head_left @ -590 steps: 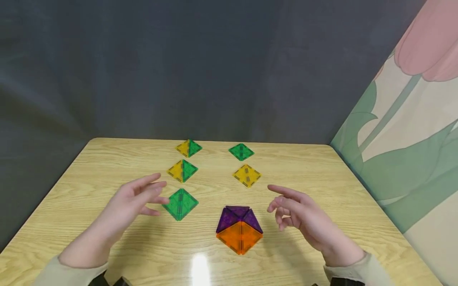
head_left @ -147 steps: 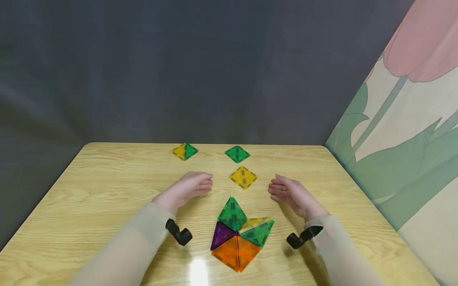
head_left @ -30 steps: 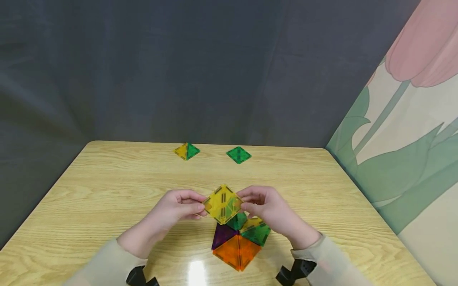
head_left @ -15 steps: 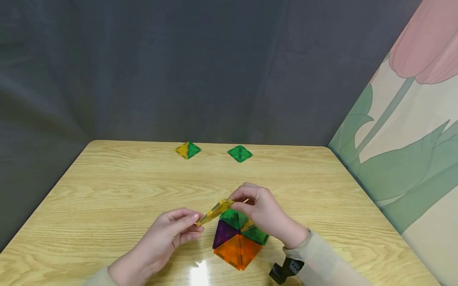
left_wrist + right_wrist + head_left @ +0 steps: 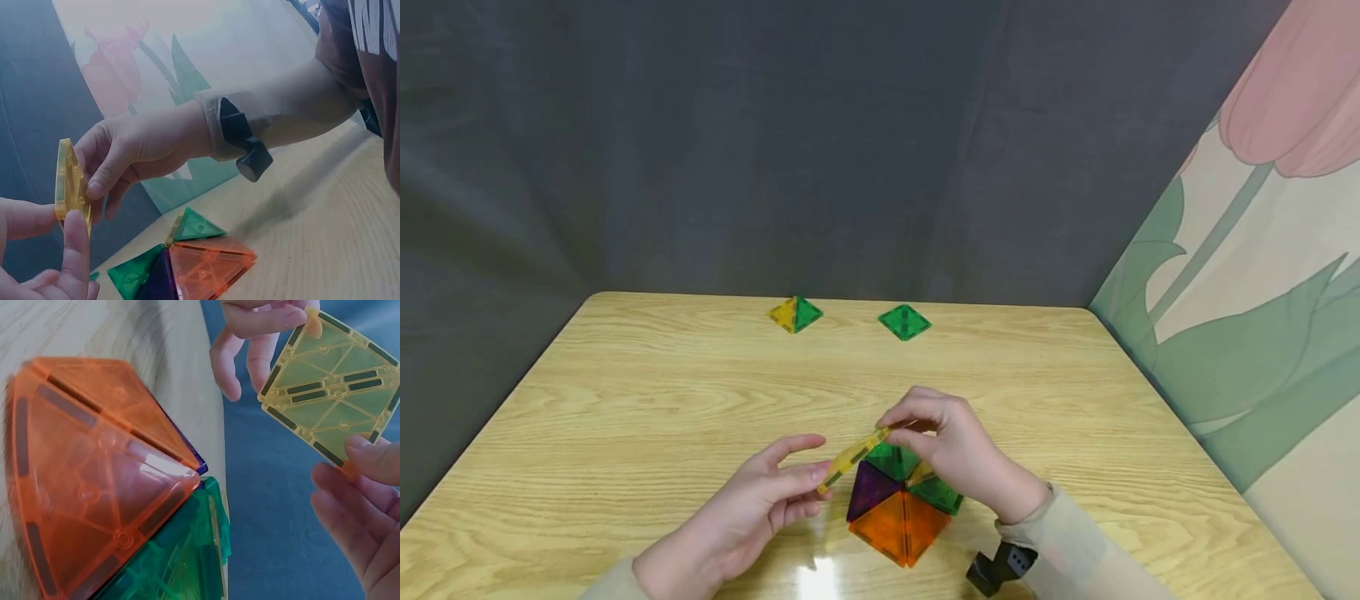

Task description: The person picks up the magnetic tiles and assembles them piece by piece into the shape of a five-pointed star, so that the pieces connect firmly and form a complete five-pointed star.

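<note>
My left hand (image 5: pixel 752 500) and right hand (image 5: pixel 958 446) pinch opposite corners of a yellow rhombus of two joined triangular magnetic tiles (image 5: pixel 853 458). It is held up, steeply tilted, and shows nearly edge-on in the head view. In the right wrist view its face shows, with the right thumb (image 5: pixel 375 459) on one corner. The left index finger stands off the tile. Just below sits a raised form of magnetic tiles, with orange triangles (image 5: pixel 898 529) at the front, purple (image 5: pixel 872 489) at the left, green (image 5: pixel 891 458) behind and yellow-green at the right, partly hidden by my right hand.
Farther back on the wooden table (image 5: pixel 647 375) lie a yellow-and-green tile rhombus (image 5: pixel 796 315) and a green one (image 5: pixel 905 322). A dark curtain (image 5: pixel 812 150) hangs behind the table, and a flower-patterned panel (image 5: pixel 1262 333) stands along the right.
Since 4.9 s ago the yellow rhombus has left the table. Over the last second it has turned from face-on to edge-on, its left corner dipping with my left hand; the left index finger has lifted off.
</note>
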Demonstrator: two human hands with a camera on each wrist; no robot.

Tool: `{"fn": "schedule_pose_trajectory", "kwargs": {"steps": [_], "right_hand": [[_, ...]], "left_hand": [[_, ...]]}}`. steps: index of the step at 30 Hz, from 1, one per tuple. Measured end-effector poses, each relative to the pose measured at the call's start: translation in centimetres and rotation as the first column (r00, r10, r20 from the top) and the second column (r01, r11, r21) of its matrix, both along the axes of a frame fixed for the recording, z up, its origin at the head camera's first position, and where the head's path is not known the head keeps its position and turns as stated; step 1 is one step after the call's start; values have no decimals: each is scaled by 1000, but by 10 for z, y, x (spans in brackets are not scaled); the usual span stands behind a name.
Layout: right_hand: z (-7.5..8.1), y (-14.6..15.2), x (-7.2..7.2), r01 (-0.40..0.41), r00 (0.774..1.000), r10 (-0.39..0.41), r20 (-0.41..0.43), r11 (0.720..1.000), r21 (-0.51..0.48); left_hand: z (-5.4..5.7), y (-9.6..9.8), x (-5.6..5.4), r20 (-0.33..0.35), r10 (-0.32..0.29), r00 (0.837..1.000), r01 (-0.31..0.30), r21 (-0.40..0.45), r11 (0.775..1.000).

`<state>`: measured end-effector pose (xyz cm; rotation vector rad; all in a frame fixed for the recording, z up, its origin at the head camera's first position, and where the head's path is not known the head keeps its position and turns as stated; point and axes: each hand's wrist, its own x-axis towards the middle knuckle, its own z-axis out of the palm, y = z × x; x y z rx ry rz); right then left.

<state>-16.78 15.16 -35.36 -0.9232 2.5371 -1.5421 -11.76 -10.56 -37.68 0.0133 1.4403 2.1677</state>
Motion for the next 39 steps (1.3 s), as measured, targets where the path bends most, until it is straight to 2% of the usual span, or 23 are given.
{"fn": "schedule_pose_trajectory", "kwargs": {"steps": [6,11,16,20,24,29,39], "right_hand": [[-3,-3,-1,8,996,2,-85,994,111],[-5,-7,-3,7,985,38,-168,966,260],[-8,-11,-6,10,952,101,-289,933,360],[-11,-13,-9,13,925,143,-353,914,405],[-15,-14,-10,3,915,175,-363,898,440],[-19,-14,-10,-1,914,187,-360,888,459],[-22,-14,-8,3,912,181,-367,894,449]], "left_hand": [[-5,-1,2,28,-2,1000,2,-16,1000],[-11,-4,1,13,-3,1000,3,-51,999],[-18,-5,-1,5,0,1000,0,-73,997],[-24,-5,-2,-23,-11,1000,9,-82,997],[-28,-3,-3,-43,-45,998,40,-94,995],[-31,-2,-5,-45,-80,996,76,-89,993],[-36,2,-5,-76,-12,997,8,-47,999]]}}
